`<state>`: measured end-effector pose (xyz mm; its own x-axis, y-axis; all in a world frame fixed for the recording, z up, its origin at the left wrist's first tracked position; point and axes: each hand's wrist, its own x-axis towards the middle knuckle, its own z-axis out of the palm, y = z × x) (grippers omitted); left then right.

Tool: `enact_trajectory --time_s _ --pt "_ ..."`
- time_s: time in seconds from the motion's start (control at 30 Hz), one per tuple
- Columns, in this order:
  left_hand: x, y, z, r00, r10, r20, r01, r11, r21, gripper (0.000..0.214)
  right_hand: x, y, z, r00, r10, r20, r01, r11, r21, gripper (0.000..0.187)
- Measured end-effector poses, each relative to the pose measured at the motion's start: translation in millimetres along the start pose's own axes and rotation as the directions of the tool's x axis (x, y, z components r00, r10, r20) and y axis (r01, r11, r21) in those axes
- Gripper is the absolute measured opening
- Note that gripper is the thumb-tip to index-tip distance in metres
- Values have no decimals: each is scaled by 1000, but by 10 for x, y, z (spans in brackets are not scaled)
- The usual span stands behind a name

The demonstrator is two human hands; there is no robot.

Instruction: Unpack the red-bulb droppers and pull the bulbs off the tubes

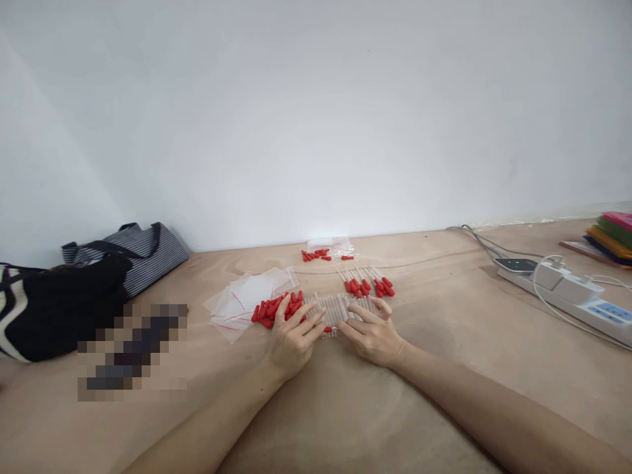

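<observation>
My left hand (295,337) is closed, its fingertips at a small red rubber bulb (328,329) between the two hands. Facing it from the right, my right hand (371,334) has its thumb and fingers drawn together at a clear thin glass tube (334,332) beside that bulb; the exact grip is partly hidden. Just beyond my fingers lies a row of clear glass tubes (336,307). A pile of loose red rubber bulbs (269,309) sits by my left hand. Past the right hand, several glass droppers with red bulbs (368,283) lie in two bunches.
Clear zip bags (251,293) are fanned out at left. A further bag with red-bulbed droppers (328,250) lies near the wall. Left are a black bag (69,303) and a striped bag (158,253); right, a power strip (587,299) with cables and a colourful stack (612,234).
</observation>
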<state>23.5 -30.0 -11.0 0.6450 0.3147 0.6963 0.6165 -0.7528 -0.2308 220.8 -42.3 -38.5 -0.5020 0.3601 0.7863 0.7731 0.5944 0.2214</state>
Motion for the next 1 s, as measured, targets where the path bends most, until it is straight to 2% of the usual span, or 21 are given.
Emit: enact_trajectory --time_s 0.17,0.37,0.47,0.57,0.7,0.77,0.87,0.93,1.0 --pt "34 -31 -125 992 121 30 -124 986 108 25 45 6 -40 998 24 63 -25 1000 11 22" --pt "-4 -79 -115 999 50 13 -49 996 -68 29 126 23 -103 999 -18 37 16 998 58 22" --pt "-58 -87 -50 999 41 35 -39 998 -49 28 132 36 -92 997 -57 48 54 997 51 23" --pt "-97 -87 -3 998 62 3 -62 997 -42 31 114 53 -66 993 -100 66 98 995 37 25" --pt "-98 -152 -61 994 104 -32 -103 994 42 32 75 132 -79 986 -118 115 113 993 45 28" --pt "-84 -232 -136 998 39 -53 -34 995 92 28 69 190 -114 990 -44 131 35 997 69 29" --pt "-63 -374 -234 980 -183 -78 187 981 45 18 102 243 -170 974 191 122 -206 970 130 28" --pt "-61 -464 -263 944 -328 -38 326 944 -50 20 153 245 -185 928 347 136 -366 917 161 28" --pt "-77 -552 -266 890 -452 50 455 883 -116 25 222 241 -174 856 481 190 -510 845 160 28"
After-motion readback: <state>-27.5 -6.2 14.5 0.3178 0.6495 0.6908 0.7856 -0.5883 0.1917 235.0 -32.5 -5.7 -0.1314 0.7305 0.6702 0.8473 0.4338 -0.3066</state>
